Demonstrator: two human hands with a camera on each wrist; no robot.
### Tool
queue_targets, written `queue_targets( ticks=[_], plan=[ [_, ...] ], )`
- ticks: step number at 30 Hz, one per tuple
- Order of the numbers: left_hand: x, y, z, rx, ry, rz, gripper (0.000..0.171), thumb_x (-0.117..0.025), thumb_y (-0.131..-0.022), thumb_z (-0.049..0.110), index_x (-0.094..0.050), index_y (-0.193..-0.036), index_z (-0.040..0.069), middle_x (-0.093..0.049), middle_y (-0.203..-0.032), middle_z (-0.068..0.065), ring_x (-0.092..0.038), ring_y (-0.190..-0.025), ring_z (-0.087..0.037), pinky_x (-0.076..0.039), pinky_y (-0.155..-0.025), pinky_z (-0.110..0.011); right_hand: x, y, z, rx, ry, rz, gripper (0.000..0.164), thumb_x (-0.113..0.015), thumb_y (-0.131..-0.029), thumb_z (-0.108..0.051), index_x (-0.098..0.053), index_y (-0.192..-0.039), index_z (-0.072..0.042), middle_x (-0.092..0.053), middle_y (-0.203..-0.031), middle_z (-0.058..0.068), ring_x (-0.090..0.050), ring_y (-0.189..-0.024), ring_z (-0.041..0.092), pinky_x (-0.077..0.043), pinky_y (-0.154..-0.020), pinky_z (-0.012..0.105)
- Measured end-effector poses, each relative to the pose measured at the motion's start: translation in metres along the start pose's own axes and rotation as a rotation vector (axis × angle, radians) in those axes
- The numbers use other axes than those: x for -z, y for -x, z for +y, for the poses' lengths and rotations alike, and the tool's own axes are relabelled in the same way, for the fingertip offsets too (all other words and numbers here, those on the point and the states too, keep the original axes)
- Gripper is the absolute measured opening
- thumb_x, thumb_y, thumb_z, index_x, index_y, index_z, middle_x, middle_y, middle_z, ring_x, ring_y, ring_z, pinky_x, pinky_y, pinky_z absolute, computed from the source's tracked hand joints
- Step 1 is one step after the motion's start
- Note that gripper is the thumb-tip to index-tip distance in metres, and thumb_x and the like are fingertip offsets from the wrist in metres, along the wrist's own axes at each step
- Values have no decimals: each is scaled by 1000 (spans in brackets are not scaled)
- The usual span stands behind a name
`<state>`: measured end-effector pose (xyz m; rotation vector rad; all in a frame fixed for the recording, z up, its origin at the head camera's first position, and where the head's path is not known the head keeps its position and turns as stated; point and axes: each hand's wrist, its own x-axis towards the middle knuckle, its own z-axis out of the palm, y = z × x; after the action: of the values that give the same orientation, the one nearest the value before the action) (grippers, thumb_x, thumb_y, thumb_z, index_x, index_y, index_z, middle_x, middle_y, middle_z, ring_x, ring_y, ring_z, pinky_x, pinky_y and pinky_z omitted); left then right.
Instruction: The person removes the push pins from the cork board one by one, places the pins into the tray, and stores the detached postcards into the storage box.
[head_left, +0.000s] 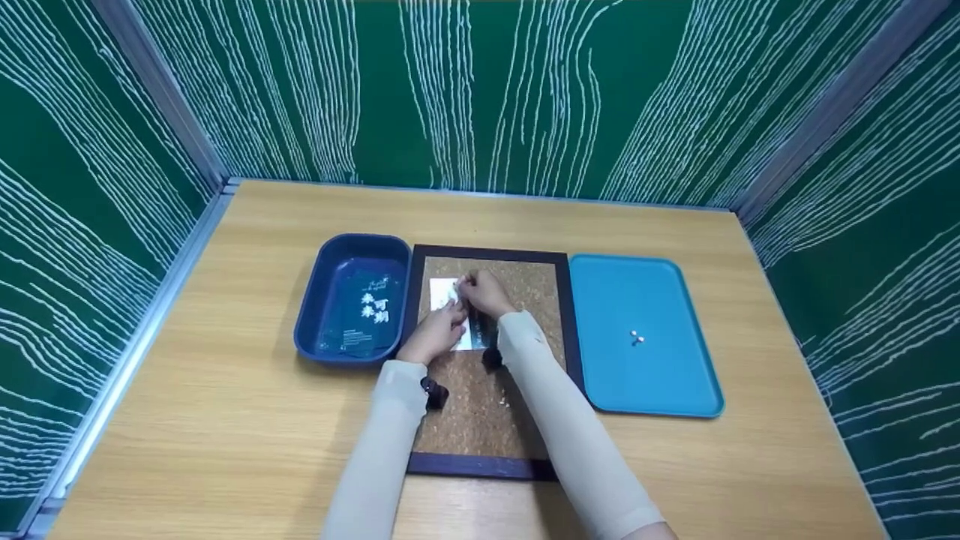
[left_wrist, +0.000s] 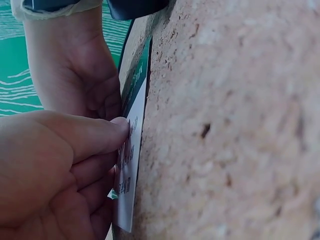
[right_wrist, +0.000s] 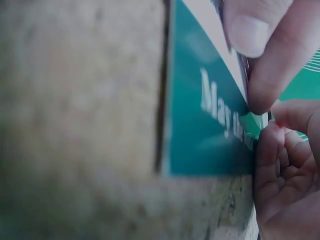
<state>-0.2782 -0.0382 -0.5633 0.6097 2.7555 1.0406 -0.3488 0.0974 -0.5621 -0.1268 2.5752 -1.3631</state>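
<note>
A white and dark-green printed card (head_left: 441,292) lies on a cork board (head_left: 487,420) with a dark frame. My left hand (head_left: 439,331) is at the card's left side, its thumb pressed on the card (left_wrist: 126,200) and its other fingers curled beneath, holding it. My right hand (head_left: 487,292) is at the card's upper right, thumb and forefinger pinched together close to the surface. What they pinch is mostly hidden; it looks small. In the right wrist view the green part of the card (right_wrist: 200,135) shows white lettering, and both hands' fingertips nearly meet beyond it.
To the left of the board stands a dark-blue bin (head_left: 315,330) with green printed cards (head_left: 367,315) inside. A turquoise tray (head_left: 637,300) lies to the right, with a few small pale pins (head_left: 637,339) on it. Green patterned walls (head_left: 510,90) enclose the wooden table (head_left: 225,420).
</note>
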Motion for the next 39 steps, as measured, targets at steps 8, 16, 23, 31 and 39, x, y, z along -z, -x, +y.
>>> queue_targets(
  ticks=[8, 16, 23, 31, 39],
  plan=[
    [1, 1, 0, -5, -25, -9, 38, -54, -94, 4, -57, -130, -4, -44, -143, -27, -44, -132, -43, -39, -109, -49, 5, 1, 2, -19, -105, -30, 15, -55, -95, -18, -64, -95, -5, -56, -82, 1, -51, -70, 13, -43, -60, 23],
    [1, 0, 2, 45, -8, -49, 40, -52, -97, 7, -51, -136, -2, -38, -148, -24, -36, -139, -37, -33, -114, -46, 16, 4, 6, -46, -123, -58, 16, -55, -95, -19, -65, -93, -6, -57, -81, 1, -53, -71, 14, -45, -63, 23],
    [1, 0, 3, 90, 6, -74, 41, -49, -99, 10, -48, -139, 0, -35, -152, -15, -28, -144, -31, -27, -118, -43, 30, 11, 3, -35, -109, -80, 22, -55, -95, -19, -66, -103, -1, -62, -90, 8, -58, -76, 16, -50, -69, 26],
    [2, 1, 4, 134, 32, -91, 42, -48, -100, 12, -45, -141, 4, -32, -155, -10, -23, -146, -27, -23, -119, -41, 48, 22, 1, -19, -90, -104, 24, -54, -95, -19, -66, -105, -2, -63, -96, 9, -59, -83, 18, -53, -78, 30],
    [2, 2, 5, 131, 64, -85, 43, -48, -100, 11, -45, -141, 3, -32, -155, -11, -20, -147, -28, -20, -120, -42, 66, 30, 9, -76, -115, -78, 24, -55, -93, -19, -66, -107, -3, -63, -97, 6, -59, -88, 19, -53, -83, 34]
  ],
)
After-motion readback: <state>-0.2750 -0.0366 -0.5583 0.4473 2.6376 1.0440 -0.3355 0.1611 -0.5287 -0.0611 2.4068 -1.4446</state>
